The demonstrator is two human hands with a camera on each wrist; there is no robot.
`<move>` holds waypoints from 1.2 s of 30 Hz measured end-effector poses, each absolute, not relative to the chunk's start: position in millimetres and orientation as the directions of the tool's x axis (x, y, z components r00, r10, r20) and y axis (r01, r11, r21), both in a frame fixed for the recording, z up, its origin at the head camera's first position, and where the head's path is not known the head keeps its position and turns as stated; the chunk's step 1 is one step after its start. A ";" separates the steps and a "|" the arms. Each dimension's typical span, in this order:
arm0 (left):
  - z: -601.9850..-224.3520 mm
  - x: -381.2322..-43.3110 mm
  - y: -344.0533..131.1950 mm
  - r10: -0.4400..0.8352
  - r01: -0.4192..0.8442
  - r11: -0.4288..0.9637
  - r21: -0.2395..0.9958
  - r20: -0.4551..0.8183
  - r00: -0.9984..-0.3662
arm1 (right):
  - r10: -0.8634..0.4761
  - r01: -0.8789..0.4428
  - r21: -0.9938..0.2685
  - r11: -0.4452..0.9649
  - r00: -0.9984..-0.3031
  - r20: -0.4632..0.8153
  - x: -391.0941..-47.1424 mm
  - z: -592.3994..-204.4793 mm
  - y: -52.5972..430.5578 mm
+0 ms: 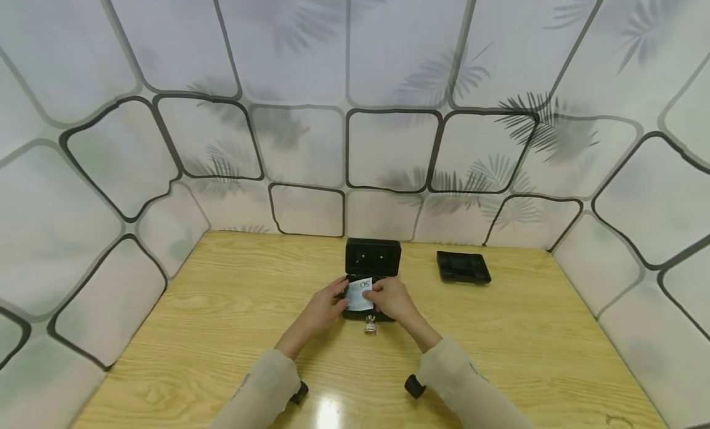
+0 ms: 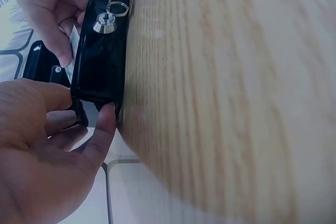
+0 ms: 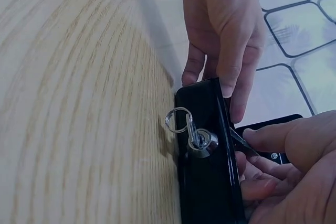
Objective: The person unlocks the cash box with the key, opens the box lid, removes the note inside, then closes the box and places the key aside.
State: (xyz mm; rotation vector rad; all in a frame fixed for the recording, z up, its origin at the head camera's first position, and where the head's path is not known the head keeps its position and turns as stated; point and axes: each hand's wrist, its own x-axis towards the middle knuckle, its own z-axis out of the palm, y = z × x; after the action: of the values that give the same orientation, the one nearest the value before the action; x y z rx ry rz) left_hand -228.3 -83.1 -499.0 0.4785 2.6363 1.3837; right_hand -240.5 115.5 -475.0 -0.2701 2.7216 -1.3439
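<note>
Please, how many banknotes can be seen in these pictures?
1: the banknote pinched by the right hand, at the open black box. Others may be hidden inside.

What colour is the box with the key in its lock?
The box is shiny black; the left wrist view shows it best.

Pale, frond-printed walls (image 1: 302, 148) stand along three sides of a wood-grained table (image 1: 244, 287).

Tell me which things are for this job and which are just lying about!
Part of the job:
shiny black rectangular box, lid open, left fingers holding its side
pale blue paper banknote marked 50, right fingers pinching it
silver metal key on a round ring, in the box's lock

Seemingly just lying about:
black rectangular plastic-looking tray, untouched
</note>
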 end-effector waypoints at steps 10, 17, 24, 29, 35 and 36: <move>-499.1 -229.3 -82.5 0.329 0.194 0.521 0.831 0.015 -0.944 | -0.166 -0.082 -0.799 0.596 -0.986 -0.023 -240.3 -473.9 112.9; -500.3 -229.8 -82.7 0.336 0.219 0.529 0.820 0.035 -0.941 | -0.142 -0.053 -0.800 0.597 -0.989 -0.040 -245.0 -478.8 113.2; -500.3 -229.1 -82.5 0.329 0.222 0.532 0.817 0.042 -0.943 | -0.116 -0.016 -0.829 0.559 -0.991 -0.060 -244.9 -475.4 118.1; -497.4 -228.2 -82.6 0.331 0.221 0.518 0.827 0.044 -0.942 | -0.087 0.009 -0.844 0.537 -0.994 -0.066 -246.2 -472.5 123.2; -496.2 -227.7 -82.3 0.319 0.214 0.535 0.817 0.039 -0.947 | -0.086 0.028 -0.885 0.465 -0.993 -0.076 -244.4 -465.8 132.5; -496.4 -227.6 -82.2 0.318 0.219 0.539 0.814 0.044 -0.947 | -0.086 0.036 -0.892 0.451 -0.993 -0.084 -243.8 -464.1 134.0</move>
State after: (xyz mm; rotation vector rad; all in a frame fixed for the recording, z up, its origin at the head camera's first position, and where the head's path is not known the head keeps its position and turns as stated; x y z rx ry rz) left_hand -227.6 -82.2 -496.4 0.4654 2.6589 1.3825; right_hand -243.8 134.0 -464.1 -0.0448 2.5744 -1.5870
